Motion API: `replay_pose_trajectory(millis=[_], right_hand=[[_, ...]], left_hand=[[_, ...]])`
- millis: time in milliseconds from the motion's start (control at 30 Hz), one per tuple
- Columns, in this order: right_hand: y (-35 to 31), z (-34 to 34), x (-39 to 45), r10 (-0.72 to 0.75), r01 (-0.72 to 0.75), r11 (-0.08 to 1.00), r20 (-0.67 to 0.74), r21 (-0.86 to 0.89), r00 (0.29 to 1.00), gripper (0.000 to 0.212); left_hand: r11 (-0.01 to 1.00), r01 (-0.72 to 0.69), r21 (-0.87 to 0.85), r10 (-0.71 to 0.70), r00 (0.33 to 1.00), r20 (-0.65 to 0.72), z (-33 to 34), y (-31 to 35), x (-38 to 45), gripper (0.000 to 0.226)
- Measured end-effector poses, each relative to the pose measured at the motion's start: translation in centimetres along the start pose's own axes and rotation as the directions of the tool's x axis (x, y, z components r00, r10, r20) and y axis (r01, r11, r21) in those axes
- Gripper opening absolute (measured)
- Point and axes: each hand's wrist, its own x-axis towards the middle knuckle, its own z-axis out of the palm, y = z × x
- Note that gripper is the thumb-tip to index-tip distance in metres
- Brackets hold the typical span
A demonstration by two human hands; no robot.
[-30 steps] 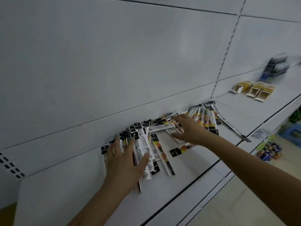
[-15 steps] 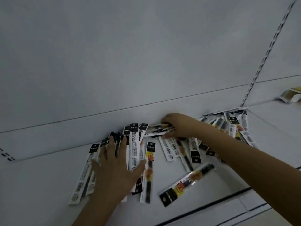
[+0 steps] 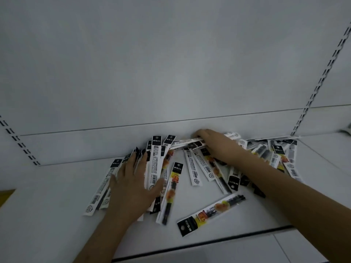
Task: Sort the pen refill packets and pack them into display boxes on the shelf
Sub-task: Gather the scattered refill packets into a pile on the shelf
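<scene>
Several long pen refill packets [image 3: 193,166], white with black headers and some with yellow-orange print, lie scattered on a white shelf [image 3: 57,196] against its back panel. My left hand [image 3: 133,185] lies flat with fingers spread on a fanned bunch of packets [image 3: 154,162] at the left. My right hand [image 3: 214,143] reaches to the back of the shelf, its fingers curled round a few packets [image 3: 182,144] lying sideways along the back panel. One yellow-printed packet [image 3: 210,212] lies apart near the shelf's front edge. No display box shows clearly.
Slotted uprights [image 3: 321,80] run up the back panel at the right and left [image 3: 19,143]. More packets [image 3: 281,154] are heaped at the right behind my right forearm. A lower shelf edge [image 3: 209,242] shows along the bottom. Something yellow [image 3: 5,194] sits at the far left edge.
The view has swung left, so the yellow boxes at the right left the frame. My right hand reached further back and closed on sideways packets. My left hand stays pressed on its bunch.
</scene>
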Motion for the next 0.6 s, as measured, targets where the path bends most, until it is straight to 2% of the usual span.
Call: replay_pose_trajectory(millis=[67,133,233,300,367,433,500,600], right_hand=[[0.5,-0.4,-0.1,-0.047,0.046,0.999,-0.091,-0.013,0.995,0.064],[1.0,-1.0,0.0,-0.084,0.078,0.996,-0.175,-0.041,0.981,0.068],[1.6,-2.1,0.1,-0.085,0.07,0.996,-0.279,-0.062,0.957,0.057],[1.7,-3.4,0.1,-0.047,0.054,0.999,-0.363,0.009,0.931,0.044],[0.9,-5.1,-0.1,0.074,0.002,0.985,-0.44,0.171,0.895,0.027],[-0.5,-6.6,-0.4,0.251,-0.065,0.917,-0.444,0.393,0.86,0.017],[-2.8,-7.6,-0.7,0.341,-0.028,0.799,-0.414,0.6,0.844,0.024],[-6.1,-7.3,-1.2,0.348,0.079,0.571,-0.328,0.817,0.878,0.027]], left_hand=[[1.0,-0.007,-0.026,0.007,1.0,-0.022,0.0,0.0,-0.1,0.096],[1.0,-0.016,-0.024,0.015,0.999,-0.039,-0.1,-0.1,-0.1,0.095],[1.0,-0.005,-0.02,0.004,0.999,-0.044,-0.1,-0.2,-0.3,0.094],[1.0,-0.005,0.006,0.006,0.999,-0.051,0.0,-0.2,-0.3,0.094],[1.0,-0.002,0.023,0.004,0.998,-0.059,0.1,-0.3,-0.3,0.095],[1.0,0.001,0.018,0.0,0.998,-0.064,0.1,-0.3,-0.1,0.096],[1.0,0.001,0.016,0.0,0.998,-0.07,0.1,-0.3,-0.1,0.097],[1.0,0.002,0.023,-0.001,0.997,-0.076,0.1,-0.3,-0.1,0.096]])
